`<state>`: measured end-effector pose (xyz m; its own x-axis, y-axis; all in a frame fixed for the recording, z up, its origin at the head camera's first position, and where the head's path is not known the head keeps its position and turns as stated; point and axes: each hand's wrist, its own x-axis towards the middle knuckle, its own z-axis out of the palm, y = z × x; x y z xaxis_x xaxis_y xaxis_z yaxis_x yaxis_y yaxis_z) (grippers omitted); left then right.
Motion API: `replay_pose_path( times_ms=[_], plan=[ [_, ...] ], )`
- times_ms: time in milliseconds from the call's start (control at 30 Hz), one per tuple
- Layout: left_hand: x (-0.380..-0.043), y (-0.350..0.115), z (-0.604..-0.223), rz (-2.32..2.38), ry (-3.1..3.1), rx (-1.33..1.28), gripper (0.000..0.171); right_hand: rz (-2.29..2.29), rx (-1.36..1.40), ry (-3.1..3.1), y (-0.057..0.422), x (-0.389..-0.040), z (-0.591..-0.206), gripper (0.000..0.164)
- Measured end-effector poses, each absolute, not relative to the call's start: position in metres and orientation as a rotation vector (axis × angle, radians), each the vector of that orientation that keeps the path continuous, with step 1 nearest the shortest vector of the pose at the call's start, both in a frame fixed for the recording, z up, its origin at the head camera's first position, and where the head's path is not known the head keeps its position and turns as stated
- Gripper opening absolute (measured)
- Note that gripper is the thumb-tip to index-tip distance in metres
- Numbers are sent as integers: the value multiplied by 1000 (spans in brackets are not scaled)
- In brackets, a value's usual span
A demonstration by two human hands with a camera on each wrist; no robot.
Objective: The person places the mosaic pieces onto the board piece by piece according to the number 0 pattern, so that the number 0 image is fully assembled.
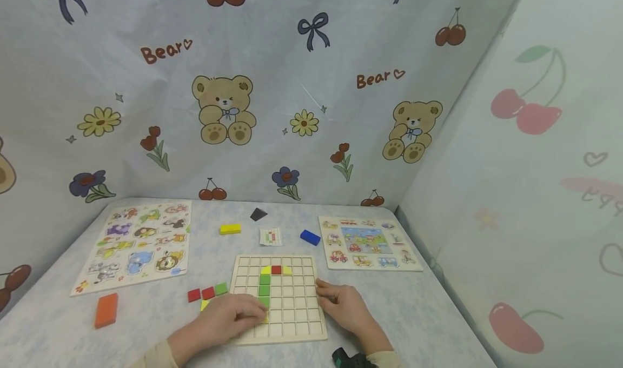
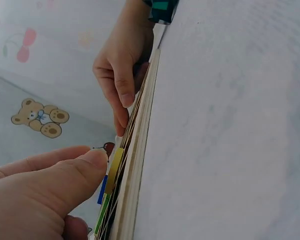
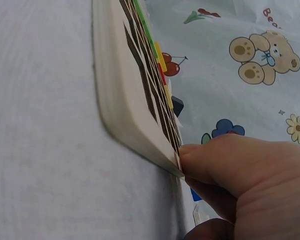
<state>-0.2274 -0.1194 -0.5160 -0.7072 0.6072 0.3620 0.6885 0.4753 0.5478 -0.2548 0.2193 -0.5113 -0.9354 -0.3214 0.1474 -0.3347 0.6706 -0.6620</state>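
Left hand (image 1: pixel 229 316) at a yellow tile (image 2: pixel 114 171) on the wooden grid board (image 1: pixel 298 316), right hand (image 1: pixel 346 309) at its edge.
Left thumb and fingertip nearly meet beside the tile; whether they pinch it is unclear. A sideways nudge could unseat the green tiles (image 1: pixel 264 290) just beyond them. Loosely extended right fingers touch the board, with no closed grip; uneven pressure there might skew it.

The grid board (image 1: pixel 298 307) is of a pale wood colour, with a pattern of thin lines making squares, and it carries green square tiles (image 1: pixel 264 290), a red square tile (image 1: pixel 276 269) and yellow triangle tiles (image 1: pixel 287 271). The bench (image 1: pixel 399 308) is mottled in whitish blue, and on it one block is orange (image 1: pixel 106 310), one yellow (image 1: pixel 230 229), one blue (image 1: pixel 310 238). The pale grey cloth (image 1: pixel 272 76) has printed brown bears, red cherries and navy bows.
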Motion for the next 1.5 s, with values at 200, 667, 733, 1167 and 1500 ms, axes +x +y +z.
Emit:
replay_pose_path(
  times_ms=[200,667,733,1167,1500],
  plan=[
    [-229,-118,-516,-965,-2545,-1129,12,1127,584,-2844,221,-255,-512,30],
    [-232,-113,-516,-765,-2424,-1144,13,1167,532,-2860,217,-253,-510,27],
    [-231,-113,-516,-751,-2432,-1129,13,1172,538,-2871,218,-253,-510,27],
    [-229,-127,-506,-713,-2590,-811,11,1192,565,-2911,217,-251,-510,31],
    [-244,-184,-480,-799,-2921,-127,27,1188,548,-2915,217,-253,-508,33]
  ],
)
